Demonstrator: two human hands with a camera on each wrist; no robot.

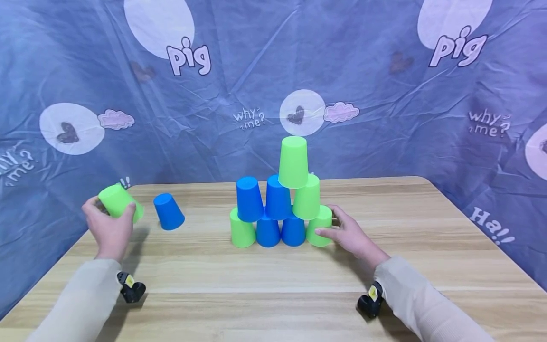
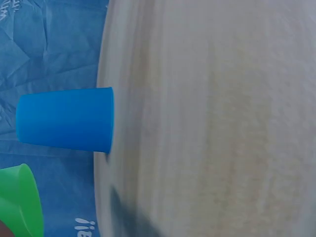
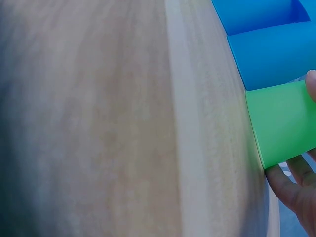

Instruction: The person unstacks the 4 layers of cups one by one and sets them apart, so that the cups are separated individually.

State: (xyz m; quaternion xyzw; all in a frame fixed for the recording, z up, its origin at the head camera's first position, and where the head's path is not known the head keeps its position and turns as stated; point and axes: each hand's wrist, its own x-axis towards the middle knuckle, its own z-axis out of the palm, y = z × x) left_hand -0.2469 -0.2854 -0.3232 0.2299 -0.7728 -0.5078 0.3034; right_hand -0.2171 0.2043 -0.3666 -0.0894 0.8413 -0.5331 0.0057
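On the left in the head view, my left hand [image 1: 112,230] holds a tilted green cup [image 1: 119,202] above the table. Part of that green cup [image 2: 19,202] enters the left wrist view's corner. Right of it a blue cup [image 1: 169,212] stands upside down on the table. At the centre, upside-down cups form a stack. Its bottom row has a green cup [image 1: 242,229] at the left end and blue ones between. My right hand [image 1: 348,233] grips the row's right-end green cup [image 1: 319,227], thumb in front. Higher up are two blue cups, a green cup [image 1: 306,197] and one top green cup [image 1: 293,162].
The stack stands on a wooden table [image 1: 239,304], whose far edge lies just behind it. A wrinkled blue cloth [image 1: 239,57] with printed words and hearts hangs behind and at the sides. Each wrist wears a small black device.
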